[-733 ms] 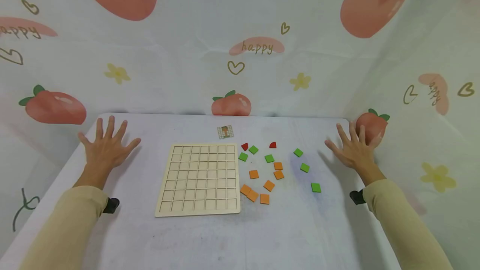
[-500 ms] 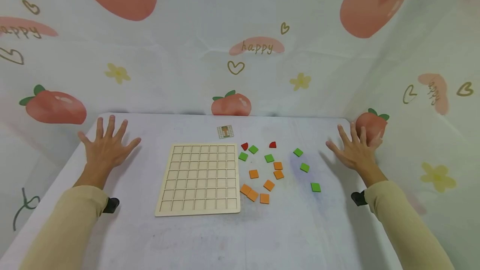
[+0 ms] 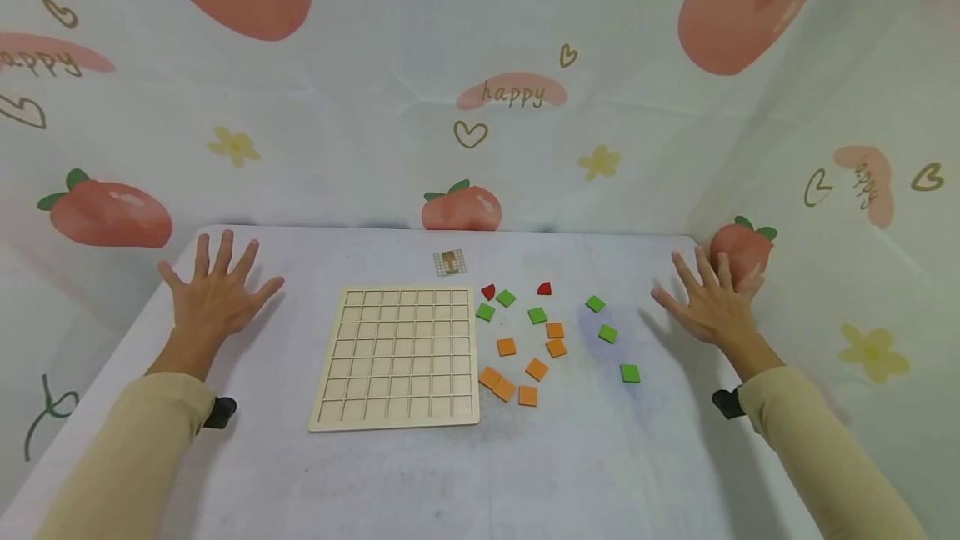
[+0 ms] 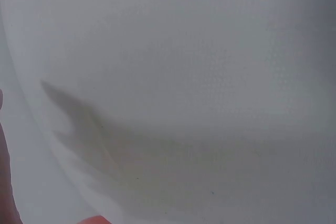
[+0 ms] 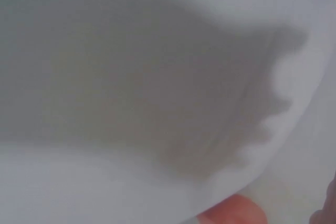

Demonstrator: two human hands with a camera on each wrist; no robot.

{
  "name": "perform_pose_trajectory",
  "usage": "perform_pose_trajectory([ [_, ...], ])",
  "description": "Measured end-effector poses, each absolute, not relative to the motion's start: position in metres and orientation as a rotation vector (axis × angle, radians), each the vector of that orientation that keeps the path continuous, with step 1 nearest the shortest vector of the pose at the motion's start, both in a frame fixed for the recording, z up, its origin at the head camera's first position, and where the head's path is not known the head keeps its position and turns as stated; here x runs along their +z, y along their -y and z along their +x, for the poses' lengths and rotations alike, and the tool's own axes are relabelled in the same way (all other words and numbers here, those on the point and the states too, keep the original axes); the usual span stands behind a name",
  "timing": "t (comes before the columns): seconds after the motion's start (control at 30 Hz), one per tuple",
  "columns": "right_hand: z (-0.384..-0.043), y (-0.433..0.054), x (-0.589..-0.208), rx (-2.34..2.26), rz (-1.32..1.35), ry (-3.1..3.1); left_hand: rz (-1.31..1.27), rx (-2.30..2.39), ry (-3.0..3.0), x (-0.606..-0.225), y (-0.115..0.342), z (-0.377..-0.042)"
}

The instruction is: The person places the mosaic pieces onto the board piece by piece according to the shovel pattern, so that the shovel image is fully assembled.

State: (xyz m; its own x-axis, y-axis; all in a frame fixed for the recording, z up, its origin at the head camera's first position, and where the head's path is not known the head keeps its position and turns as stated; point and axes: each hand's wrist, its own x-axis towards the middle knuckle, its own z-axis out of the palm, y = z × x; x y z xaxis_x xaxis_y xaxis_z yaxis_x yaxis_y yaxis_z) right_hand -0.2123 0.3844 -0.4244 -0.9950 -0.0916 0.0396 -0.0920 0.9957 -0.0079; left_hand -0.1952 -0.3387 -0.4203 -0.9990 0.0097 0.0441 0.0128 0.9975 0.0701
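since the left hand (image 3: 216,298) and right hand (image 3: 712,304) are spread wide holding nothing, i'd just pinch the tiles (image 3: 528,396) lying right of the board (image 3: 400,348) by their edges.

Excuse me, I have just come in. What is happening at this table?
A person holds the left hand and the right hand with fingers spread, at opposite sides of the table; neither grips anything. Between them lies a gridded board, with green tiles, orange tiles and two red pieces loose to its right. A small card lies beyond its far edge.
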Motion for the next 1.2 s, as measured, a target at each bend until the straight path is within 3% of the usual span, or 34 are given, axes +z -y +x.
perform_pose_trajectory([
  [0.57,-0.179,-0.386,-0.427,-0.030,0.376,3.120,-0.198,-0.042,3.053,-0.425,0.318,-0.173],
  [0.9,-0.151,-0.384,-0.433,0.282,0.625,3.080,-0.411,-0.003,3.000,-0.435,0.301,-0.153],
  [1.2,-0.129,-0.380,-0.441,0.618,0.670,2.970,-0.643,-0.083,3.055,-0.445,0.294,-0.134],
])
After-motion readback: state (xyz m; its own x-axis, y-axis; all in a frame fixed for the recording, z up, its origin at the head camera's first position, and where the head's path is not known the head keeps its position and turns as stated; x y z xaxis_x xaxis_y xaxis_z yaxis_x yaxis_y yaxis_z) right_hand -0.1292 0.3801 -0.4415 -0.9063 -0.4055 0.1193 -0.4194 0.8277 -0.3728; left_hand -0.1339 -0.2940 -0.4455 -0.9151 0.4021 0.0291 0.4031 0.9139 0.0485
